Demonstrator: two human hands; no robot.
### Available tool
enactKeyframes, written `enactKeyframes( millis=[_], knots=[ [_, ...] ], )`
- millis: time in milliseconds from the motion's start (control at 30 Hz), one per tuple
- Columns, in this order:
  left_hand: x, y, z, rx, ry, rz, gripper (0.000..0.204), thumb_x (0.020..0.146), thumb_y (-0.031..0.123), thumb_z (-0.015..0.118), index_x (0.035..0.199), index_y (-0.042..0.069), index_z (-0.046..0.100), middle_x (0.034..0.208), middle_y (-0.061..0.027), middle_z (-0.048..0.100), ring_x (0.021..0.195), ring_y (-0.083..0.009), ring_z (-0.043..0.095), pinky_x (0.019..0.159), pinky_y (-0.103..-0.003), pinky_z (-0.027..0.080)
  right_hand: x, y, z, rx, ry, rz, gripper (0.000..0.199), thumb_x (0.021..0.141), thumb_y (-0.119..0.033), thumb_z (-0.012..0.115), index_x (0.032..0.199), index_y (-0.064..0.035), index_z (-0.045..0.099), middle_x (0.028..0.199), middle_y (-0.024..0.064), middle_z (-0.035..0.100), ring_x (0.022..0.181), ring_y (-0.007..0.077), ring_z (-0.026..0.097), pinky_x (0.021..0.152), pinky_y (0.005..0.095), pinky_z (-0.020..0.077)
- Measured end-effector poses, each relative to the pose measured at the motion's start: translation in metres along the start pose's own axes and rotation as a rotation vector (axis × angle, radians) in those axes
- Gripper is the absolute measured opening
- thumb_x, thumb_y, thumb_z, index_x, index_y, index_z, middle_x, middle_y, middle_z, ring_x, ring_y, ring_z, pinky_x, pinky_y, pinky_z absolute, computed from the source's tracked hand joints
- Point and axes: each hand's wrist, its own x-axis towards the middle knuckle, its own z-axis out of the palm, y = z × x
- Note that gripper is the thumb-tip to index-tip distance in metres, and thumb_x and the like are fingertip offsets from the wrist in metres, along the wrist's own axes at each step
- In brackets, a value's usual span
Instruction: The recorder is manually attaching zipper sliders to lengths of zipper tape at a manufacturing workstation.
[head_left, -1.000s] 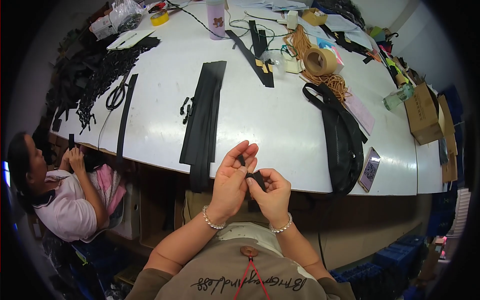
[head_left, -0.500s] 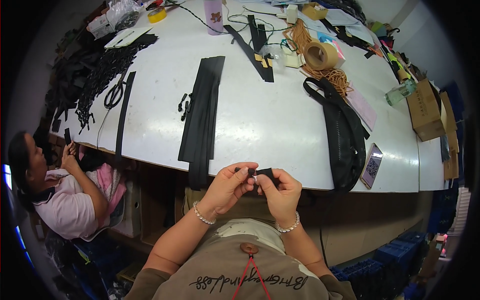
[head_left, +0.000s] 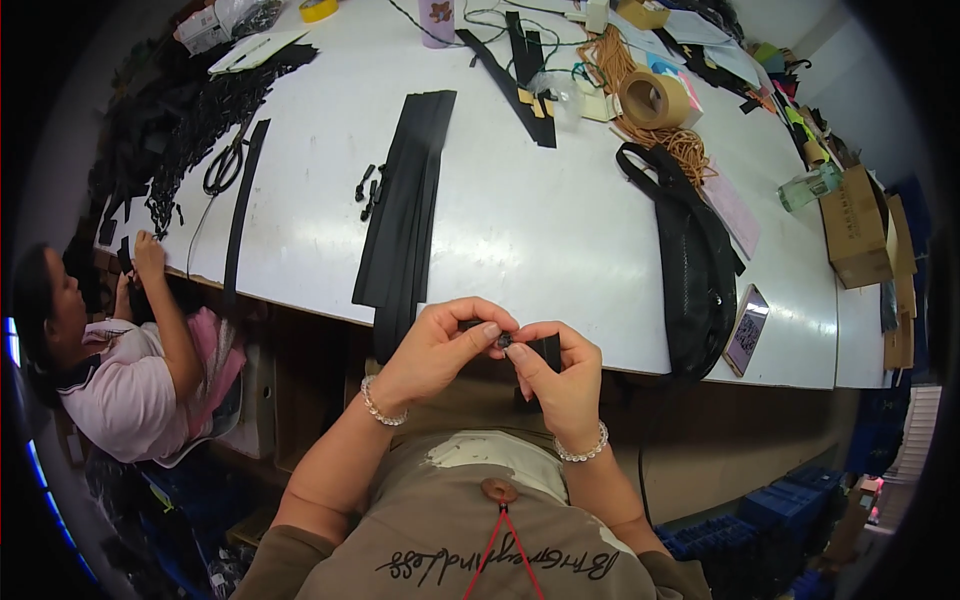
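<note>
My left hand (head_left: pixel 447 345) and my right hand (head_left: pixel 562 375) meet just off the table's near edge, fingertips almost touching. Between them is a small dark piece (head_left: pixel 503 341), pinched by my left thumb and forefinger; its kind is too small to make out. My right hand is closed on a black fabric strip (head_left: pixel 546 351), whose end sticks up between thumb and fingers. Right beyond my left hand lies a stack of long black strips (head_left: pixel 408 200), overhanging the edge. Several small black pulls (head_left: pixel 368 192) lie left of that stack.
On the white table (head_left: pixel 540 240) are a black bag (head_left: pixel 690 270), a phone (head_left: pixel 745 330), scissors (head_left: pixel 223 168), a single black strip (head_left: pixel 246 215), brown tape (head_left: pixel 653 100) and orange cord (head_left: pixel 688 155). Cardboard boxes (head_left: pixel 855 225) stand right. A co-worker (head_left: pixel 130 385) sits at left.
My fingertips have closed in around the small dark piece, and my left hand has turned slightly. The co-worker's one hand has risen to the table edge by the black pieces.
</note>
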Motion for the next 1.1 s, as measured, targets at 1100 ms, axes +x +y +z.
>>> enactKeyframes(
  millis=[1100],
  knots=[
    [0.015,0.011,0.015,-0.116,0.126,0.139,0.02,0.087,0.008,0.063,0.106,-0.001,0.063,0.091,-0.0055,0.064,0.081,-0.0118,0.06,0.073,-0.024,0.052,0.029,0.003,0.015,0.269,0.025,-0.197,0.027,0.097,-0.018,0.047,0.075,-0.002,0.051,0.065,0.0012,0.052,0.051,0.0049,0.044,0.044,0.0196,0.036]
  ],
)
